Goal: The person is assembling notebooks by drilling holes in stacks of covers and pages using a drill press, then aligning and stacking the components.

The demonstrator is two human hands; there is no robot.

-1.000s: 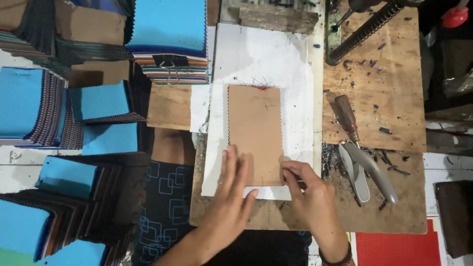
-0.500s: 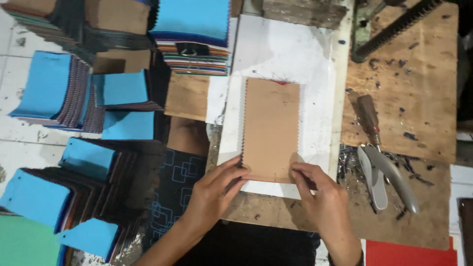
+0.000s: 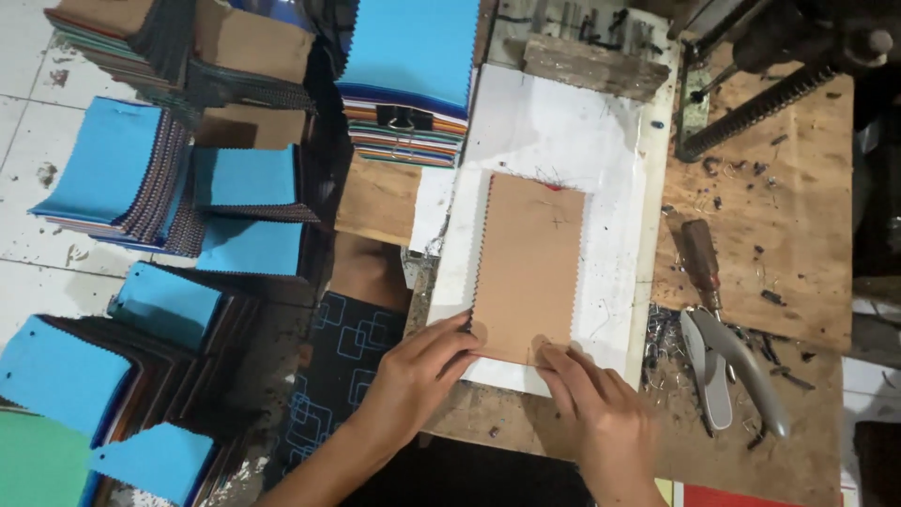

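A brown fabric swatch stack (image 3: 527, 263) with zigzag-cut edges lies on a white sheet (image 3: 615, 207) on the wooden bench. My left hand (image 3: 418, 371) grips its near left corner, fingertips on the edge. My right hand (image 3: 596, 413) presses on its near right corner with fingers spread flat. Both hands sit at the swatch's near end.
Stacks of blue-topped fabric swatches (image 3: 160, 188) fill the left side, and a clipped stack (image 3: 408, 84) lies at the back. A screwdriver (image 3: 702, 263) and a metal plier-like tool (image 3: 737, 371) rest on the bench (image 3: 779, 216) at right, among metal scraps. A dark press (image 3: 779, 66) stands at the back right.
The view has shifted left, so the bench sits further right in the frame. Both hands stay on the swatch's near end, shifting only slightly on it.
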